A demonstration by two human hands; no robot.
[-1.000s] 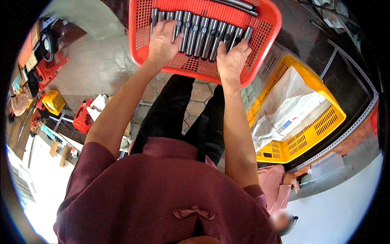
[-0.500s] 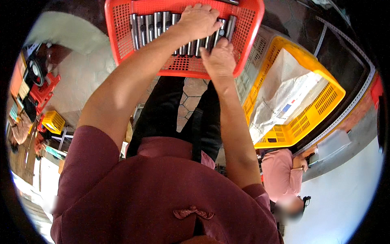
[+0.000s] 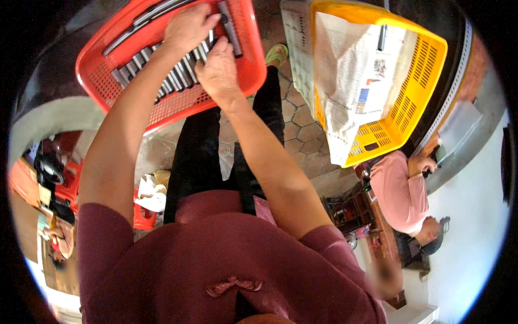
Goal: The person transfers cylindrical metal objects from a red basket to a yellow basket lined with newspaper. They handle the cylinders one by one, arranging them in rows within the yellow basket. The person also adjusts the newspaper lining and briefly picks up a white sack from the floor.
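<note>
A red plastic basket point(image 3: 181, 114) holds a slanting row of short, shiny metal tubes point(image 3: 175, 81) lying side by side. My left hand point(image 3: 189, 28) reaches over the far side of the row, its fingers bent down on the tubes and the thumb toward the right. Close beside it, my right hand point(image 3: 220, 70) curls over the near right end of the row. The hands hide the tubes beneath them. One separate dark tube point(image 3: 230, 29) lies along the basket's right wall, and longer dark rods point(image 3: 156, 16) lie by the far wall.
To the right stands a yellow crate point(image 3: 431, 81) lined with newspaper point(image 3: 345, 70), a dark tube point(image 3: 382, 38) on it. Against it is a pale crate point(image 3: 295, 48). A person in pink point(image 3: 399, 183) is at the right; another person point(image 3: 62, 235) is far left.
The view has swung right, so the basket appears farther left and tilted. Both hands stay at the tubes and have drawn closer together. A dark tube now shows on the newspaper.
</note>
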